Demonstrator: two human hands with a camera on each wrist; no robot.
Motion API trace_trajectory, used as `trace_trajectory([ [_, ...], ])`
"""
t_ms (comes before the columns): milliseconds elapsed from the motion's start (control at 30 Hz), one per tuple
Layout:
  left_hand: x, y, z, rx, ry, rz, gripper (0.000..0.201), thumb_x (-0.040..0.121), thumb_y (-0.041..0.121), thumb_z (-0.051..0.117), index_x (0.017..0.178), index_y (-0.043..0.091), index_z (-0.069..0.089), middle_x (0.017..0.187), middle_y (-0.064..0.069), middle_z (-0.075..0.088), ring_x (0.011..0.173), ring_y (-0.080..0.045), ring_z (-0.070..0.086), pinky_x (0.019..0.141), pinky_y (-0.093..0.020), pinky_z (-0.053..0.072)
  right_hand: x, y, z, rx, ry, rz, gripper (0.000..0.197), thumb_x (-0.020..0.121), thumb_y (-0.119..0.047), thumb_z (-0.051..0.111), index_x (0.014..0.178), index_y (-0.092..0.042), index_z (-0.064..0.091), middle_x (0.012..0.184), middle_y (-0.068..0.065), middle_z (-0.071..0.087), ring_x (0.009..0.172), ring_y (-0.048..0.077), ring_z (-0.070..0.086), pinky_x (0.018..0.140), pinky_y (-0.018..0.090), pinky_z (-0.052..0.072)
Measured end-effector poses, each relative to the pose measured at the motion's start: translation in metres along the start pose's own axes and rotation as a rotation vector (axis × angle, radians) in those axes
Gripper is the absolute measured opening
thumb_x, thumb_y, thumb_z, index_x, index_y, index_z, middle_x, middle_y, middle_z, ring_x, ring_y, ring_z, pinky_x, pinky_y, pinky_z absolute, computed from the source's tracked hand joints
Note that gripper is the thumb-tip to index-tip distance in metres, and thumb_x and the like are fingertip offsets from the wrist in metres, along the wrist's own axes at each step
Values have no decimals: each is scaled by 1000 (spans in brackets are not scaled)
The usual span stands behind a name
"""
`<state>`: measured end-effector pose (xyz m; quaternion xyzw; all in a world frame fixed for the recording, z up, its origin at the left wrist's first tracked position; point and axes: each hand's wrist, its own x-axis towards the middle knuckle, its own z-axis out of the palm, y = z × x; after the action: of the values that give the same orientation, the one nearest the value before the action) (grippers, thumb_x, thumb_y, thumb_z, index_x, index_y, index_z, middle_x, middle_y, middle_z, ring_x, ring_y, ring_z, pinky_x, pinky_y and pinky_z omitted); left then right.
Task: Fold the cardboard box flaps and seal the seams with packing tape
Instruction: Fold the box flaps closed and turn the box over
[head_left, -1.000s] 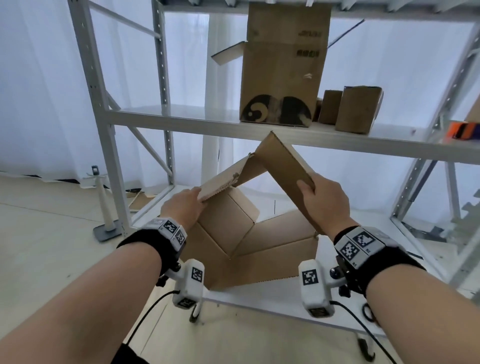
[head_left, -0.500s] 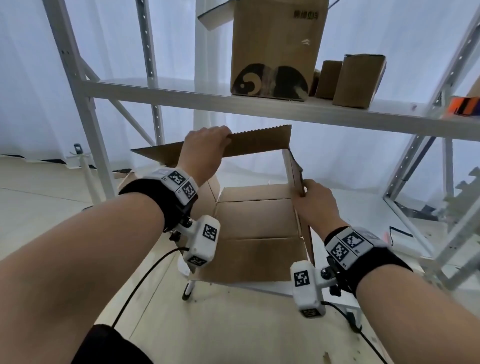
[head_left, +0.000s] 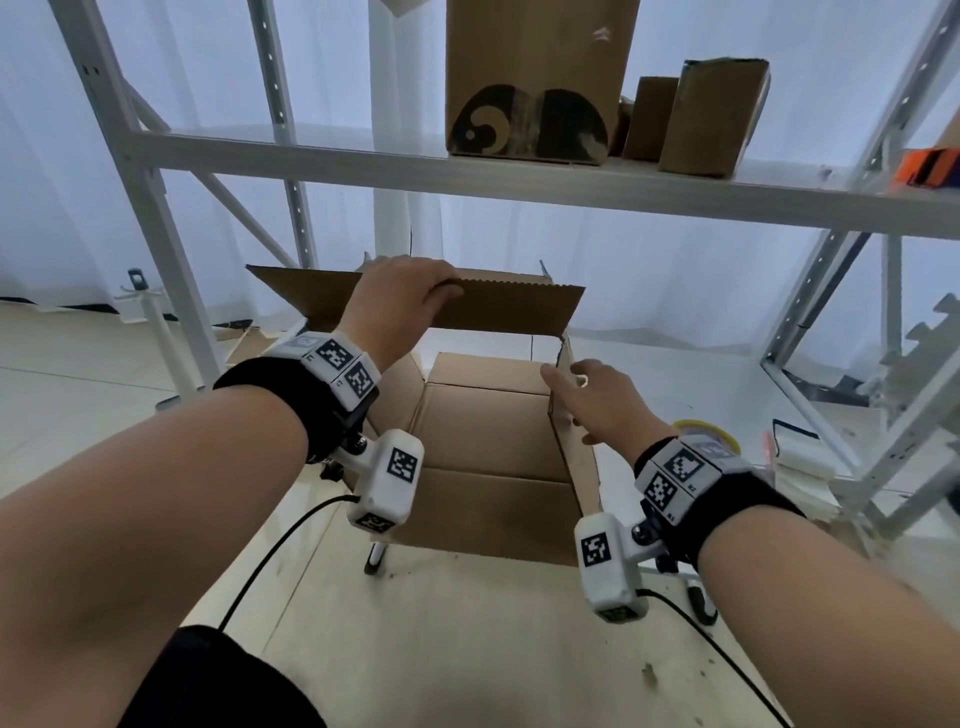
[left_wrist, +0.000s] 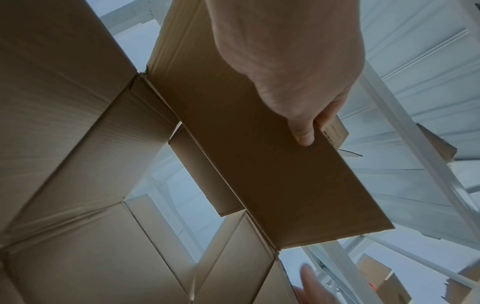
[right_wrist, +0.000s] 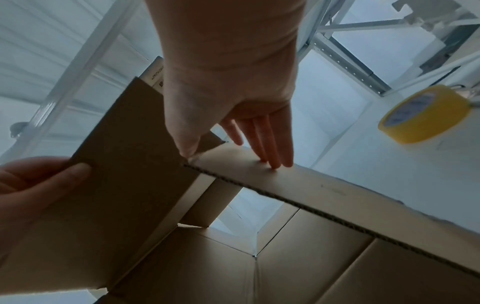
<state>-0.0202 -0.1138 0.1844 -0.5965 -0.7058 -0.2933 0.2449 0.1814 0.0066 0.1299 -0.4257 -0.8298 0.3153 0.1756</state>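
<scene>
White shelving (head_left: 322, 156) and pale curtains surround us. Our left hand (head_left: 400, 301) grips the far flap (head_left: 498, 312) of the open cardboard box (head_left: 488, 441) on the low shelf; our right hand (head_left: 602, 405), fingers straight, presses its right flap (right_wrist: 324, 191). Yellow tape roll (right_wrist: 426, 115) lies just right; other boxes (head_left: 535, 78) stand overhead.
</scene>
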Motion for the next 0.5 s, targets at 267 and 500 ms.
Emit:
trace_trajectory([
  [267,15,15,-5,27,32,36,26,98,31,47,108,16,66,98,1,69,92,-21,60,93,-37,34,12,-24,-19,-9,-6,62,19,77,-16,57,83,2,59,79,17,67,71,34,69,71,47,60],
  [500,-2,2,-4,154,-31,-148,30,96,40,46,102,14,60,103,-3,62,104,-26,51,97,-42,25,9,-13,-33,166,48,66,18,76,-10,62,79,8,62,70,22,61,61,37,68,65,53,58],
])
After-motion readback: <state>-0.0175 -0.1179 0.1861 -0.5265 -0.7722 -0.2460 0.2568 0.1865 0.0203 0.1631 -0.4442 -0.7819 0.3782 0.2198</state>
